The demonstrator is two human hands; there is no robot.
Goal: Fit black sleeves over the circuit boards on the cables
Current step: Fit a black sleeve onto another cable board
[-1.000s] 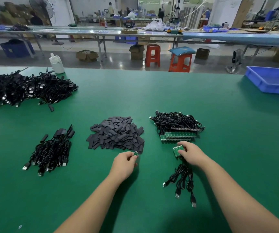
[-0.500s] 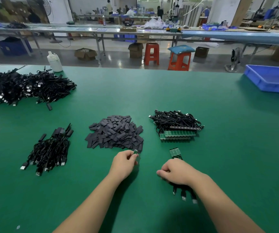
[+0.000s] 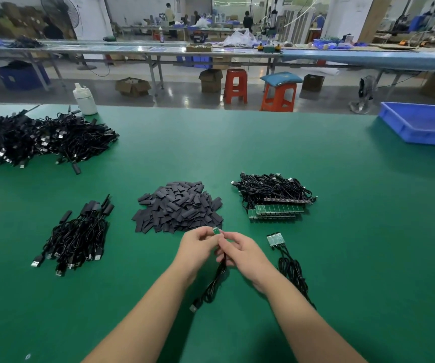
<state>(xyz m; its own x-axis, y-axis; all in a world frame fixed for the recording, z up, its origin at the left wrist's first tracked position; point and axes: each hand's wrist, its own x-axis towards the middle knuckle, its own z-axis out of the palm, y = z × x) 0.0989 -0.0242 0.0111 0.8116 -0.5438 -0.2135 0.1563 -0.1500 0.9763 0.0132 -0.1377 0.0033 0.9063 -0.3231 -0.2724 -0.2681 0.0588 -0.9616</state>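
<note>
Left to right: sleeved cables; sleeve pile; left hand and right hand, both pinching 1 green circuit board, its cable trailing on the counter; bare boards. No sleeve visibly held; a skewed board would likely snag.

I have a single wide-angle view, worn on the person's head, looking forward and down across the green-matted work table. It sits close above the forearms, which enter from the bottom edge. Straight lines bow toward the edges, and the upper part reaches the factory floor and the long benches beyond.
</note>
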